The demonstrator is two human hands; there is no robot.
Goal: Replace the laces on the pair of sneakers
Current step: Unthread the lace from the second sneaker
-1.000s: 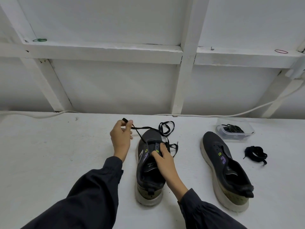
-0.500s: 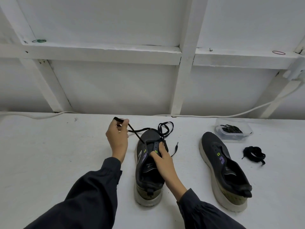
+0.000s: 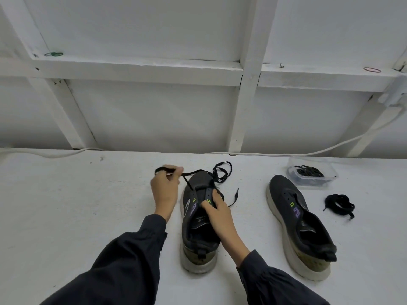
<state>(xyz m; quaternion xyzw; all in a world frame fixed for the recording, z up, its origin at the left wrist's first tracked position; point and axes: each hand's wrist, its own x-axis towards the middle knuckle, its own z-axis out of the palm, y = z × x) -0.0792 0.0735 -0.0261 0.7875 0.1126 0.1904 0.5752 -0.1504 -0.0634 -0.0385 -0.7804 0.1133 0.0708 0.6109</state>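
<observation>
Two dark sneakers with pale soles stand on the white table, toes pointing away from me. My right hand (image 3: 217,209) grips the right eyelet flap of the near sneaker (image 3: 199,230). A black lace (image 3: 222,173) runs through its lowest eyelets, loops past the toe, and its free tip lies right of the shoe. My left hand (image 3: 165,190) pinches the lace's other end and holds it up to the left of the toe. The second sneaker (image 3: 297,225) stands unlaced to the right.
A clear plastic tub (image 3: 312,172) holding black laces sits at the back right. A bundled black lace (image 3: 339,204) lies loose beside the second sneaker. A white cable (image 3: 275,154) runs along the table's far edge under the white framed wall.
My left hand has drawn the lace end further left and slightly down, pulling more lace through the eyelet. My right hand stays on the shoe's flap.
</observation>
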